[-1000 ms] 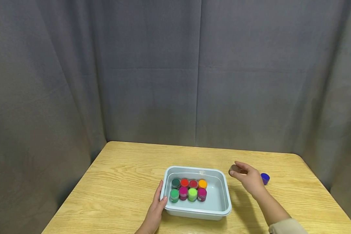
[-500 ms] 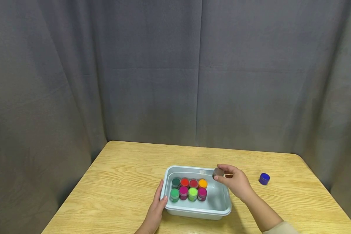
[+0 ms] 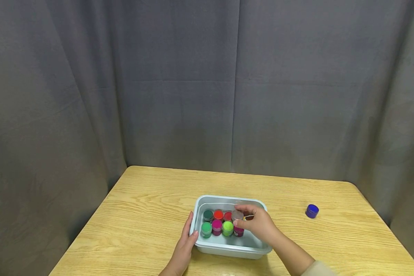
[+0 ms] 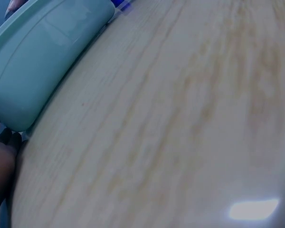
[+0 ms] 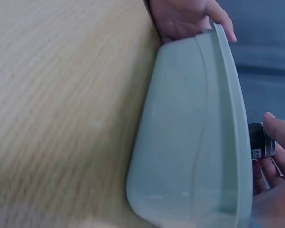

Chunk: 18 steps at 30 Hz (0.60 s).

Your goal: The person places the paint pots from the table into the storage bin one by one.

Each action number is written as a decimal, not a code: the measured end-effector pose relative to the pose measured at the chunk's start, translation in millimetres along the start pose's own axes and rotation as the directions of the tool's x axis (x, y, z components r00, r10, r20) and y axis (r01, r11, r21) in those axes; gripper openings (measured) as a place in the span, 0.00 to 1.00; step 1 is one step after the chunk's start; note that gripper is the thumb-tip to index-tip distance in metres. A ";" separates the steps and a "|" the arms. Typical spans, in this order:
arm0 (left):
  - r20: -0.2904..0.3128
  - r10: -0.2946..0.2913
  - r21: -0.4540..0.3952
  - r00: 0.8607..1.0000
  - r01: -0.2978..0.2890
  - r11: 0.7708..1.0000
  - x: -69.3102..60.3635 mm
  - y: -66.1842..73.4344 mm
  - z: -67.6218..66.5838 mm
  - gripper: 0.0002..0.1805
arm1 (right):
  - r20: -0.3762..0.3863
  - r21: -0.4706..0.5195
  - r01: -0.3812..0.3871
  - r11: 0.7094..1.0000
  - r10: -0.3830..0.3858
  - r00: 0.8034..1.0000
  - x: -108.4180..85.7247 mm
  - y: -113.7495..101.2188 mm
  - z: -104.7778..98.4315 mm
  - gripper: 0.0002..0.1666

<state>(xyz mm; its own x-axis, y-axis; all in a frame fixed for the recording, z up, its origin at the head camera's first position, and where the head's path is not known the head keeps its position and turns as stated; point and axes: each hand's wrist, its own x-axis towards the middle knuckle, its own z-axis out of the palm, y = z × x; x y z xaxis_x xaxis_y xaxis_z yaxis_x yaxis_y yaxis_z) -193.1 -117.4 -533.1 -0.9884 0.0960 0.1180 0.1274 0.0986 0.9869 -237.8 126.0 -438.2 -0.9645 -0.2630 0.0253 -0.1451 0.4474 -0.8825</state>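
Note:
A pale blue-grey plastic tub (image 3: 232,252) stands on the table, with small colored paint jars in two rows toward its left side. My left hand (image 3: 183,247) holds the tub's left end, its thumb over the rim and its fingers along the outside. Between thumb and fingers my right hand (image 3: 260,225) pinches a brown paint jar (image 3: 237,215), above the right end of the rows. That jar hides most of the orange one. The right wrist view has the jar (image 5: 257,140), dark and tilted, just past the tub's rim.
A blue paint jar (image 3: 312,211) stands alone on the wooden table (image 3: 151,199), right of the tub. Grey curtains (image 3: 179,115) hang behind the table and at both sides.
My right hand has carried the brown jar leftward, from the table right of the tub to over the jars inside. The left hand has stayed on the tub.

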 end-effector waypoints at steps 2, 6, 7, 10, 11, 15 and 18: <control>-0.001 -0.001 0.001 1.000 0.001 1.000 0.2 -0.1 0.0 0.34 | 0.038 0.017 0.013 1.000 -0.014 0.999 0.9 1.3 5.0 0.28; -0.003 -0.001 0.004 1.000 0.001 1.000 0.1 0.1 -0.1 0.34 | 0.093 0.027 0.030 0.999 -0.032 0.995 2.0 1.5 14.4 0.26; -0.003 -0.002 0.004 1.000 0.002 1.000 0.0 0.2 -0.1 0.34 | 0.106 0.025 0.034 0.999 -0.037 0.994 2.4 1.3 16.7 0.26; -0.003 -0.009 0.006 1.000 0.009 1.000 -0.1 0.5 -0.3 0.34 | 0.133 0.004 0.059 0.998 -0.060 0.989 3.2 1.0 22.2 0.25; -0.003 -0.011 0.006 1.000 0.011 1.000 -0.1 0.6 -0.4 0.34 | 0.142 -0.002 0.060 0.998 -0.059 0.988 3.8 1.2 24.0 0.25; 0.002 -0.011 0.007 1.000 0.011 1.000 0.1 0.9 -0.5 0.34 | 0.177 -0.019 0.057 0.998 -0.053 0.983 5.4 3.2 30.2 0.24; 0.003 -0.010 0.011 1.000 0.010 1.000 0.0 1.2 -0.5 0.34 | 0.197 -0.037 0.055 0.998 -0.047 0.979 6.7 4.9 34.0 0.23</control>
<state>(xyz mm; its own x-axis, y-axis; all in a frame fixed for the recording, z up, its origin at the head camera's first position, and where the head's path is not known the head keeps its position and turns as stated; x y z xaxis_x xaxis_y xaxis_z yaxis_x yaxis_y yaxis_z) -193.0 -117.7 -531.9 -0.9894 0.0975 0.1075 0.1181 0.1105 0.9868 -237.5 97.4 -458.4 -0.8943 -0.4466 -0.0264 -0.2062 0.4639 -0.8616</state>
